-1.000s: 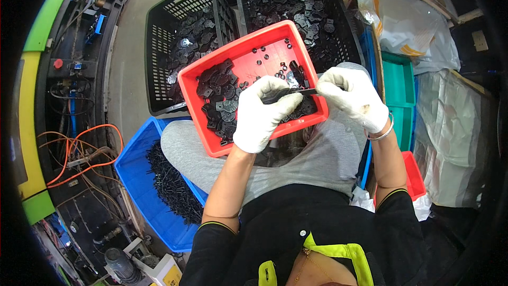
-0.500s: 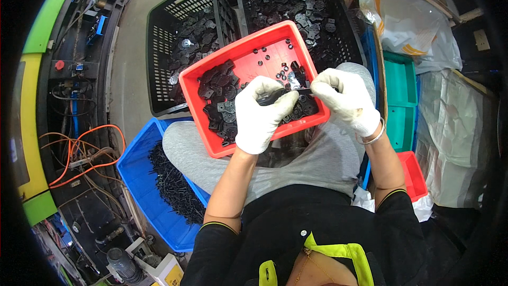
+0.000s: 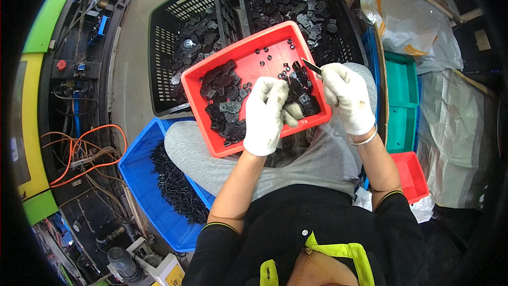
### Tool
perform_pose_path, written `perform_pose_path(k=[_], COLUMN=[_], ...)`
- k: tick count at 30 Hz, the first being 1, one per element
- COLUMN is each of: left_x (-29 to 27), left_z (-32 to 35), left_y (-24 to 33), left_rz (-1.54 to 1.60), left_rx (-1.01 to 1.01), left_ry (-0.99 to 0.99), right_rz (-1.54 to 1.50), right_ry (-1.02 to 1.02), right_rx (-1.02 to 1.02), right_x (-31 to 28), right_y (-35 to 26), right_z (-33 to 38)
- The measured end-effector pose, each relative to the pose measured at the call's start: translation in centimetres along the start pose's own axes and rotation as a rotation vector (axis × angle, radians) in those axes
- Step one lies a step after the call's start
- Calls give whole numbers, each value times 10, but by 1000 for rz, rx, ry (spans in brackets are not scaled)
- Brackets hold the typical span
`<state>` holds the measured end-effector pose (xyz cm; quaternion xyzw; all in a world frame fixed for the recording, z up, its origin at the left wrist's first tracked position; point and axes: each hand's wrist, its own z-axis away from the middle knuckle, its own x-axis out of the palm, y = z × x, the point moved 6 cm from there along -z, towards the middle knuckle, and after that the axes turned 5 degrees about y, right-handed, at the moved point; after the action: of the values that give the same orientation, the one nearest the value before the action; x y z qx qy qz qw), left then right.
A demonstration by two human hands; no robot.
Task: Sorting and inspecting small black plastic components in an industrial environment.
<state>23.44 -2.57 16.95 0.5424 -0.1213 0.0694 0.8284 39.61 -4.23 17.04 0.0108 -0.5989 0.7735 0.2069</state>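
A red tray (image 3: pixel 264 69) rests across my lap, holding flat black plastic parts (image 3: pixel 218 82) on its left side and more at its right. Small black rings (image 3: pixel 269 57) lie scattered on its floor. My left hand (image 3: pixel 267 114), in a white glove, is over the tray's middle with its fingers curled in; dark pieces show beside the thumb, but I cannot make out which it holds. At the tray's right rim my gloved right hand (image 3: pixel 346 98) is closed on a thin black strip-like tool (image 3: pixel 311 66), whose end points up and left.
Two black crates (image 3: pixel 159 47) of similar parts stand beyond the tray. A blue bin (image 3: pixel 145 180) of thin black pieces is at my left, near a machine with orange cables (image 3: pixel 98 165). Green trays (image 3: pixel 400 79), a small red bin (image 3: pixel 410 175) and plastic bags (image 3: pixel 410 24) are at right.
My hands have moved apart. The left has turned and lowered toward the tray's parts; the right has shifted slightly right, its black tool now tilted up and away from the left hand.
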Motion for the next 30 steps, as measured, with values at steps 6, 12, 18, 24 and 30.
perform_pose_path(k=[6,12,18,24,30], left_x=[4,3,4,3,-1], left_z=[3,6,11,10,11], left_y=[0,1,3,1,-1], left_rz=[37,-193,-156,-159,-242], left_rx=[43,232,320,352,558], left_ry=[-34,53,60,53,115], right_rz=[-12,84,79,69,13], right_ry=[-21,-173,-203,-196,-180], right_rx=[-9,113,134,143,167], right_x=[-1,19,24,25,20], right_y=[2,4,8,9,10], right_z=[9,19,20,21,20])
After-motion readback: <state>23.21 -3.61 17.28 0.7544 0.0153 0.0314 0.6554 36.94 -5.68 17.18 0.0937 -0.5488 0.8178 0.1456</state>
